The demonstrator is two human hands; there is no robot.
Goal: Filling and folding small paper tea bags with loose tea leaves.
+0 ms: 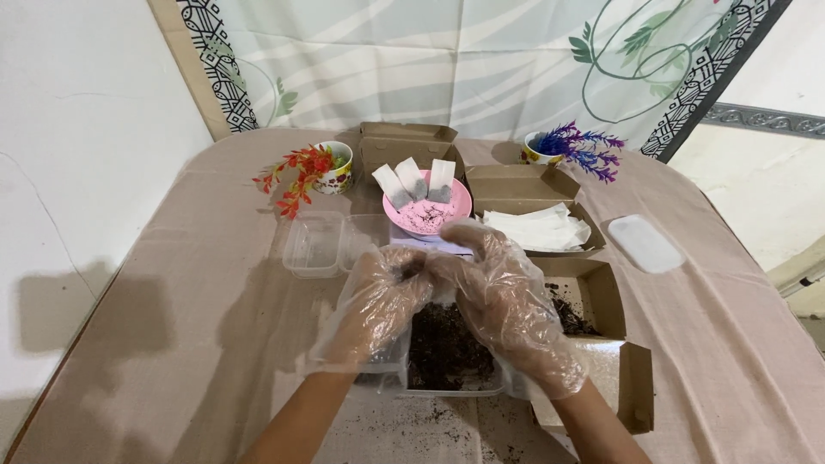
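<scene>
Both my hands wear loose clear plastic gloves and meet above a clear tray of dark loose material [443, 348]. My left hand [378, 296] pinches something small and dark at its fingertips; what it is I cannot tell. My right hand [503, 296] has its fingers curled against the left hand's fingertips, and what they hold is hidden. Just beyond my hands stands a pink bowl [460, 206] with three small white filled sachets [412, 180] leaning upright in it.
An open brown cardboard box [601, 301] with dark crumbs lies at the right. Another box holds white empty sachets [537, 228]. Clear empty tubs [314, 245] sit at the left, a white lid [644, 243] at the right. Two cups with red [296, 176] and purple artificial plants [584, 146] stand behind.
</scene>
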